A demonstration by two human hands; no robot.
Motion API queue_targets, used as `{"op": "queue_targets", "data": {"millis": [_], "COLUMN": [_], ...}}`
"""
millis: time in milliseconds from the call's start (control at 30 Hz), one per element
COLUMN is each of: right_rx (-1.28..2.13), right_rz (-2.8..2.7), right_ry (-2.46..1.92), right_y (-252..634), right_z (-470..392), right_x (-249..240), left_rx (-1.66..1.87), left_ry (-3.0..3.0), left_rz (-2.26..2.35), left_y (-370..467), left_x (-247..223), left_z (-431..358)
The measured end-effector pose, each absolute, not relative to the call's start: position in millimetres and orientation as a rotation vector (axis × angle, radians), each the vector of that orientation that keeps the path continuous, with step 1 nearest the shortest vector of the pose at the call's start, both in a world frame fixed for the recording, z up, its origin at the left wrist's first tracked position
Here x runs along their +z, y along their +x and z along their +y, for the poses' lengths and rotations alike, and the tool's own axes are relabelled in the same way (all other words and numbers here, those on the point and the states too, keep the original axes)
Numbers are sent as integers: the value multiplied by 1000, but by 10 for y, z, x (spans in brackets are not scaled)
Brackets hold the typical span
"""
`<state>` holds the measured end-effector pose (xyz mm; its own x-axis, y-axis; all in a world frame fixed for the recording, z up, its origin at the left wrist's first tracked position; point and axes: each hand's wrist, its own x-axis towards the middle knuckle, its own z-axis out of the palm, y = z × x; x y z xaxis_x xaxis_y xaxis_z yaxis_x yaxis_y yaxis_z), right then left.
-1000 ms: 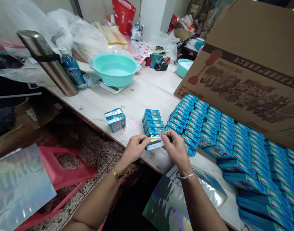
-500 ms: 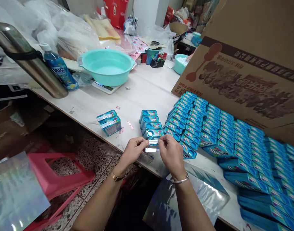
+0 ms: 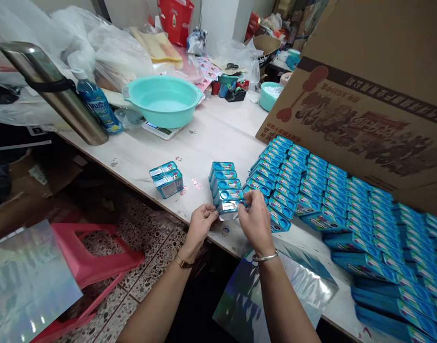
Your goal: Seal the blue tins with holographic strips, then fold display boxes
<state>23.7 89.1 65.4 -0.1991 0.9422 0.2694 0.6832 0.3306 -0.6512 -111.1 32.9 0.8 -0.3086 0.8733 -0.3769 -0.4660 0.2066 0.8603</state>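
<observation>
front blue box (image 3: pixel 229 207), a small rounded-corner packet nearest the worktop edge, stands at the near end of a short row of matching blue boxes (image 3: pixel 224 184) with printed tops; a shiny silver film strip (image 3: pixel 230 205) lies across its top, with a pale flap at the near side. left hand (image 3: pixel 200 224), wearing a gold-toned bracelet (image 3: pixel 184 261): grip closed, thumb and forefinger tips together at the box's left end; cannot tell whether film is caught between them. right hand (image 3: pixel 257 223), with a silver bangle (image 3: pixel 265 257): fingers bent in at the right end of the strip, thumb near the box top; opening of this grip and any hold on the film cannot be told. to the left of the row, a pair of blue boxes (image 3: pixel 167 179) with silvery tops stands side by side on the white worktop (image 3: pixel 218 125). to the right, a large array of blue boxes (image 3: pixel 332 205) stands in close rows before a brown printed cardboard carton (image 3: pixel 368 119). farther back: turquoise plastic basin (image 3: pixel 163 100) on a white scale (image 3: pixel 161 130), blue-labelled bottle (image 3: pixel 98 105), leaning steel flask (image 3: pixel 57 93). below the worktop, at left: pink plastic stool (image 3: pixel 86 257).
</observation>
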Motion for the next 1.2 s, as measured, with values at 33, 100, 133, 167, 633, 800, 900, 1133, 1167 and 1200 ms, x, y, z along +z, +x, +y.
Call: {"op": "queue_targets", "data": {"millis": [33,100,133,167,633,800,900,1133,1167,1200], "right_rx": [548,666,743,822,1104,916,671,467,457,448], "right_rz": [-1939,-1886,-1851,-1814,-1735,-1953,-2078,-2183,-2192,-2201], "right_ry": [-1413,-1400,-1390,-1373,-1109,-1012,-920,-819,-818,-816], "right_y": [252,296,321,343,205,97,35,43,50,54], "right_z": [904,917,910,893,584,769,946,1212,1232,1250], "right_x": [646,637,640,649,1077,1003,941,782,760,737], "left_rx": [1441,1471,1473,1468,1487,1724,1796,1756,1752,1753], "left_ry": [420,370,347,327,240,418,572,712,715,712], "left_rz": [1275,1244,1216,1188,978,1102,1226,1333,1344,1356], "left_y": [-1086,-1034,-1007,-980,-905,-1110,-1215,-1218,-1210,-1203], "left_x": [-2,10,29,53,442,534,550,374,350,331], "left_z": [308,256,225,192,-155,76,282,536,545,552]}}
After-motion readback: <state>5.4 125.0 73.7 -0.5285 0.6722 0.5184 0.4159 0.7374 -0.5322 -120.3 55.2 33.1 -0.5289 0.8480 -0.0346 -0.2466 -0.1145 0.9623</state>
